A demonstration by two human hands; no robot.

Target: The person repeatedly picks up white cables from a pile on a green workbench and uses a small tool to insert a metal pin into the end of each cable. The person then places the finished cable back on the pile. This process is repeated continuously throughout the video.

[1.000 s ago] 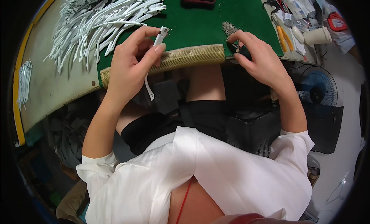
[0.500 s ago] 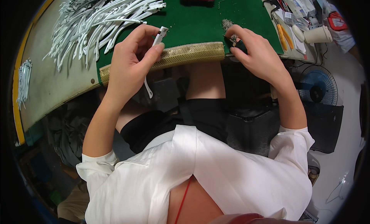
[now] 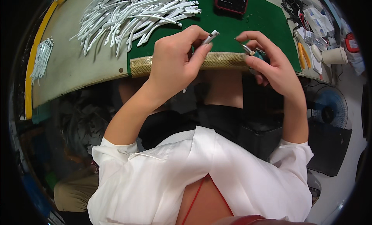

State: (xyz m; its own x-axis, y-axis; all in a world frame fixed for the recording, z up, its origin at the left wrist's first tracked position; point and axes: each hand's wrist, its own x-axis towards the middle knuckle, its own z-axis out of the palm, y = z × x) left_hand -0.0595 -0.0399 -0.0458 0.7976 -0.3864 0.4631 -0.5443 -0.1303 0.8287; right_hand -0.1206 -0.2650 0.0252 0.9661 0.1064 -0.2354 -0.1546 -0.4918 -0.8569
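My left hand [image 3: 170,64] is closed around a white eyeglass temple [image 3: 211,36], its hinge end poking up past thumb and forefinger; the lower tip shows beneath the wrist. To the right, my right hand [image 3: 274,66] grips a small tool [image 3: 247,49] with a metal tip and a teal part; its exact kind is unclear. The two hands are apart, over the gold mesh-patterned strip [image 3: 224,61] on the table's front edge. A large heap of white temples [image 3: 135,25] lies beyond my left hand, partly on the green mat [image 3: 271,25].
A red-cased phone [image 3: 231,1] lies at the far edge. A smaller bundle of temples [image 3: 42,59] sits at far left. Orange-handled pliers [image 3: 304,56], a white cup [image 3: 335,55] and plastic bags crowd the right side. A blue fan [image 3: 329,105] stands below, right of my legs.
My left hand has moved right with the temple, nearer the right hand. My right hand has lifted off the heap of tiny bits, and its tool now shows. The view has shifted left.
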